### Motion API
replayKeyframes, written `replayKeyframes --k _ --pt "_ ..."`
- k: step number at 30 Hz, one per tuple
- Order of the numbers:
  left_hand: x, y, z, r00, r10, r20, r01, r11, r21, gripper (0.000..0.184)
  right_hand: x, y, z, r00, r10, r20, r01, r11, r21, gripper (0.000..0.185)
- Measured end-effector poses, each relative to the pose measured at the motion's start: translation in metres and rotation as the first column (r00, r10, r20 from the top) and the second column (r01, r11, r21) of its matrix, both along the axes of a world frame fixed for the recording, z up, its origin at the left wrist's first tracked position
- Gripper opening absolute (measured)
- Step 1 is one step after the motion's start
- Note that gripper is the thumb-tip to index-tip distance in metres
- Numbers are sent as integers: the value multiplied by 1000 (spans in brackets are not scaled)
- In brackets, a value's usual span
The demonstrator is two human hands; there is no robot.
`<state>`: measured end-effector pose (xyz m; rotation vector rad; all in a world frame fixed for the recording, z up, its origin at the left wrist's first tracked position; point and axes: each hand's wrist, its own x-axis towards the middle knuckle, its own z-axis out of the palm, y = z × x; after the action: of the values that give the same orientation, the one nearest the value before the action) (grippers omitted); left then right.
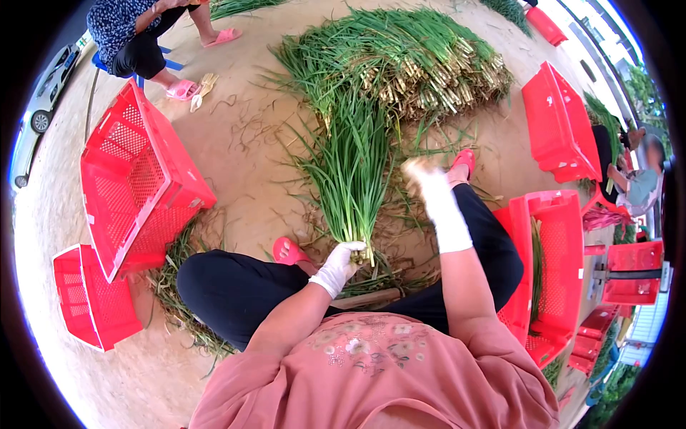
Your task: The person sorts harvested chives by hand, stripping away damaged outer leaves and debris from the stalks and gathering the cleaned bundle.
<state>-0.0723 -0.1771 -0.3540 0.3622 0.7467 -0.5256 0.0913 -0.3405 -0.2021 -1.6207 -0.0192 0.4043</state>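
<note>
My left hand (341,262), in a white glove, is closed around the pale root ends of a bunch of chives (350,179). The long green leaves of this bunch fan out away from me across the ground. My right hand (423,179), also gloved, is raised to the right of the bunch and apart from it. Motion smears its fingers, so I cannot see whether they hold anything. Beyond the bunch lies a large heap of chives (400,61), with its root ends facing right and toward me.
Red plastic crates stand left (143,179) and right (561,121); the near right crate (554,272) holds some green stalks. Trimmings (189,300) litter the ground near my legs. One person (132,36) sits at the upper left, another (636,179) at the far right.
</note>
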Motion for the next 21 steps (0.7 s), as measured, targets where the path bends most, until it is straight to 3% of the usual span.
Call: replayKeyframes --k 1,3,4,5,7,8,11,13,15,17,18,19,21 --pt "0 0 -1 1000 -24 3 24 1000 9 25 -18 9 -15 994 76 -76 -92 968 -232 36" --pt "-3 0 8 999 -45 5 45 999 2 25 -54 27 -44 926 258 -276 -376 698 -609 63" --pt "-3 -1 29 998 -2 66 0 999 34 25 -67 25 -75 951 266 -156 -302 709 -637 52" --pt "-3 -3 40 991 42 127 -51 997 62 25 -74 19 -99 978 186 -98 -210 854 -476 34" --pt "-5 3 37 992 20 122 -25 999 37 27 -78 17 -92 946 5 -324 -54 989 -141 20" --pt "-7 5 35 992 33 121 -36 999 21 29 -80 15 -92 906 -60 -419 73 997 16 13" --pt "-5 7 32 984 71 164 -68 997 -23 31 -81 9 -99 836 -216 -505 320 939 127 8" --pt "-2 7 42 998 19 57 -10 988 -153 37 -84 17 -112 806 -203 -555 348 923 167 12" --pt "0 4 56 996 -19 88 34 983 -178 37 -86 22 -118 792 -203 -576 347 926 151 17" --pt "-3 1 36 994 93 -63 -97 993 -63 34 -88 23 -122 865 -321 -385 347 938 -1 24" --pt "-3 1 30 993 90 -72 -93 995 -39 31 -86 24 -124 917 -356 -180 339 933 -117 28" --pt "-3 2 27 993 90 -73 -92 995 -38 31 -86 25 -116 916 -357 -182 340 933 -117 28" --pt "-3 1 21 996 27 -80 -28 1000 -12 28 -88 27 -93 991 -9 -135 -42 930 -366 29"
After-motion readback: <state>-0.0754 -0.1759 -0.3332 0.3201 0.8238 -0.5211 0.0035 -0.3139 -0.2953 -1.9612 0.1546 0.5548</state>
